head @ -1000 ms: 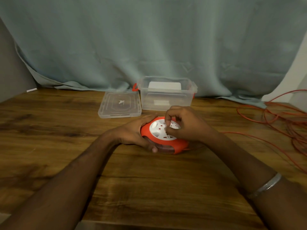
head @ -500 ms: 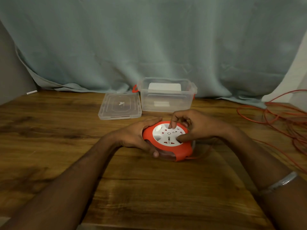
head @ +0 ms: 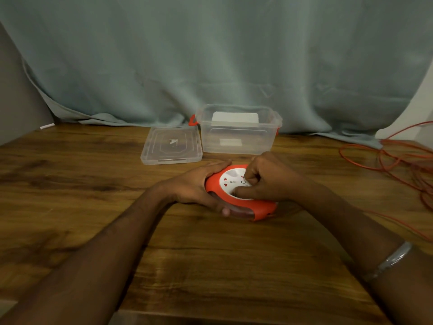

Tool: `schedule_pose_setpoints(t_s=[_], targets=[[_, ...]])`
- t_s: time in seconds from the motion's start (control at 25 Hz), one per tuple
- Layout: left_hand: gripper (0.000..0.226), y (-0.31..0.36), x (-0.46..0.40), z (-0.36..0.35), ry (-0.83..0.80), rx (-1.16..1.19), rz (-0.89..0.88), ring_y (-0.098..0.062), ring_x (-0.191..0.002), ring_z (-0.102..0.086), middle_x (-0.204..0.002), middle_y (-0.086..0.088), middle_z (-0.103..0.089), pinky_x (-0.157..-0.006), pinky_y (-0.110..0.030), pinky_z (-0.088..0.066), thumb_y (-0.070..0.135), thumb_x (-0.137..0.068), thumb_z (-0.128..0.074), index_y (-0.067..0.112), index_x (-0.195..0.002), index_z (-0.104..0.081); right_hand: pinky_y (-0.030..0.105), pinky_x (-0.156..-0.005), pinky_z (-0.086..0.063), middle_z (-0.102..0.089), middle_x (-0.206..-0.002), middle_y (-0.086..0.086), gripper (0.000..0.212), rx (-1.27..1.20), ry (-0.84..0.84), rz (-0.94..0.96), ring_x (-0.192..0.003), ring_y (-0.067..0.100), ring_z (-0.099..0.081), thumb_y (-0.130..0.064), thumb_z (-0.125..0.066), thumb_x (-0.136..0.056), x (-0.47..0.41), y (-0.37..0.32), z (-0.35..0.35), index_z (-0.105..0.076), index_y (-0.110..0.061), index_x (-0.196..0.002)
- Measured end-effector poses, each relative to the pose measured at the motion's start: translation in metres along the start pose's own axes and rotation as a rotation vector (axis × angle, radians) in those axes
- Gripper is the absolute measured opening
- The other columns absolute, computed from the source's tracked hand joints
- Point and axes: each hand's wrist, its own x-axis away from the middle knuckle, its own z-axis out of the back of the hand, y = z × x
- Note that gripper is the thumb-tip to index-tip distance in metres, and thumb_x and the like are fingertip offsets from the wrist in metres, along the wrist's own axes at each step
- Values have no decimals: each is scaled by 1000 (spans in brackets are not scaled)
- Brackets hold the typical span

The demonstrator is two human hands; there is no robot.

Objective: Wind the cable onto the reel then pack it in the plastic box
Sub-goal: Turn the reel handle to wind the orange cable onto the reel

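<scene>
A round orange cable reel with a white socket face lies flat on the wooden table. My left hand clasps its left rim and holds it down. My right hand rests on the white face, fingers curled and pressed into the centre. Loose orange cable lies in tangled loops at the right and runs toward the reel. Behind the reel stands the clear plastic box, open, with its lid flat on the table to its left.
A grey-green curtain hangs behind the table and pools at the back edge. The box has orange clips at its sides. A small white object lies at the far left back of the table.
My right hand has turned on the white face, its fingers curling back over the centre, and the socket face has rotated. My left hand has stayed on the rim.
</scene>
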Motion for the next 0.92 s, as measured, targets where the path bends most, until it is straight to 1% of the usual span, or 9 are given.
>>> schedule_pose_setpoints(t_s=[0.2, 0.28, 0.36, 0.44, 0.52, 0.6, 0.68, 0.8, 0.92], targets=[[143, 0, 0, 0, -11, 32, -13, -10, -141, -50, -161, 12, -43, -121, -42, -45, 55, -49, -95, 32, -168, -19, 31, -54, -28, -38, -39, 0, 69, 68, 81, -6, -41, 13, -37, -52, -71, -90, -1, -13, -3, -38, -14, -44], [143, -3, -1, 0, -13, 46, -21, -10, -139, -54, -158, 13, -48, -119, -44, -47, 54, -50, -99, 32, -167, -21, 30, -56, -35, -48, -48, -4, 47, -39, 124, -15, -48, 8, -46, -36, -77, -83, 0, -5, -1, -45, -18, -53], [145, -4, -1, 0, -13, 53, -29, -10, -138, -55, -155, 13, -51, -118, -43, -48, 56, -48, -101, 32, -167, -22, 36, -61, -48, -66, -70, -10, 20, -170, 118, -29, -68, 8, -61, -27, -71, -72, 1, 2, 3, -52, -27, -66], [145, -4, -1, 1, -25, 56, -28, -10, -138, -55, -156, 13, -51, -118, -43, -47, 54, -49, -100, 32, -168, -20, 39, -72, -54, -76, -97, -16, 15, -249, 53, -8, -90, 4, -67, -26, -65, -68, 0, 9, 6, -52, -33, -73], [147, -3, -1, 1, -50, 54, -24, -11, -139, -54, -157, 13, -49, -119, -44, -47, 56, -48, -100, 35, -168, -18, 41, -79, -56, -76, -108, -21, 13, -283, -28, -4, -102, -1, -64, -27, -65, -69, -1, 17, 8, -56, -32, -76], [148, -3, -1, 1, -60, 41, -23, -11, -142, -51, -160, 15, -45, -121, -44, -45, 61, -46, -100, 37, -168, -18, 48, -84, -60, -76, -110, -23, 13, -318, -84, -17, -110, 2, -65, -29, -68, -71, 0, 24, 10, -59, -31, -80], [145, -3, -1, 1, -58, 47, -19, -11, -142, -50, -161, 14, -44, -122, -44, -44, 54, -49, -100, 36, -167, -19, 52, -83, -62, -74, -115, -21, 18, -359, -137, -23, -112, 4, -66, -30, -72, -70, 1, 28, 11, -58, -31, -82], [141, -1, 0, 1, -49, 45, -19, -10, -142, -49, -161, 14, -43, -122, -42, -44, 49, -52, -97, 35, -168, -19, 49, -82, -63, -72, -120, -16, 24, -376, -169, -9, -116, 7, -66, -29, -75, -68, 1, 30, 11, -56, -35, -81], [141, 0, 1, 2, -38, 36, -18, -9, -142, -49, -161, 14, -43, -122, -41, -43, 50, -52, -97, 34, -168, -19, 45, -81, -62, -72, -110, -20, 26, -387, -163, 26, -115, 10, -68, -37, -77, -65, 1, 31, 13, -55, -41, -78]])
